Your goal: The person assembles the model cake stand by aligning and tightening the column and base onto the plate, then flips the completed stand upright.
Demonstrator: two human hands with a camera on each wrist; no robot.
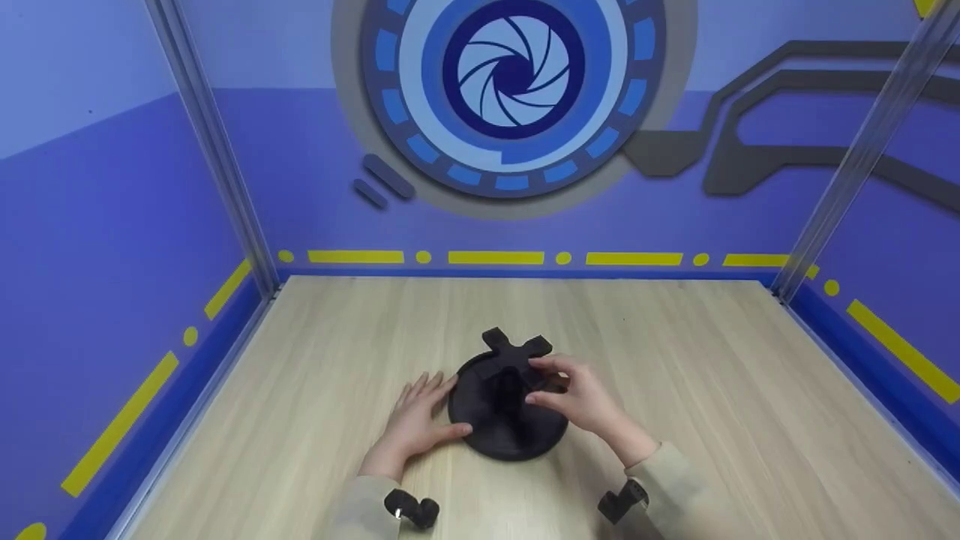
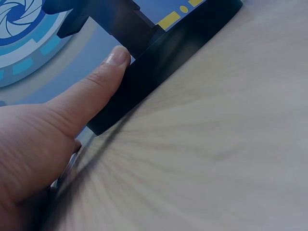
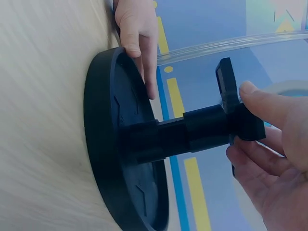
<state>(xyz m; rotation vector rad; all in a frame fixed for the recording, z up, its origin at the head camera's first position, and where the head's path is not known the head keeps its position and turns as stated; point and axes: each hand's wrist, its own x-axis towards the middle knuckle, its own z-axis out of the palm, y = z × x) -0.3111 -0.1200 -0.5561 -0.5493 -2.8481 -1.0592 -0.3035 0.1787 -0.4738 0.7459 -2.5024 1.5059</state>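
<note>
A black stand with a round base (image 1: 517,442) rests on the wooden table. From its middle a thick black post (image 3: 173,137) rises to a cross-shaped top (image 1: 514,356) with several arms. My left hand (image 1: 416,424) lies at the left edge of the base, fingers spread and thumb on the rim; in the left wrist view the thumb of that hand (image 2: 53,130) touches the base (image 2: 144,77). My right hand (image 1: 589,401) pinches the cross-shaped top between thumb and fingers, which the right wrist view shows with the hand (image 3: 279,144) around one side of it.
The wooden table (image 1: 337,322) extends around the stand. Behind it stands a blue wall (image 1: 300,187) with a round printed pattern and yellow dashes; metal posts (image 1: 217,142) rise at the back corners.
</note>
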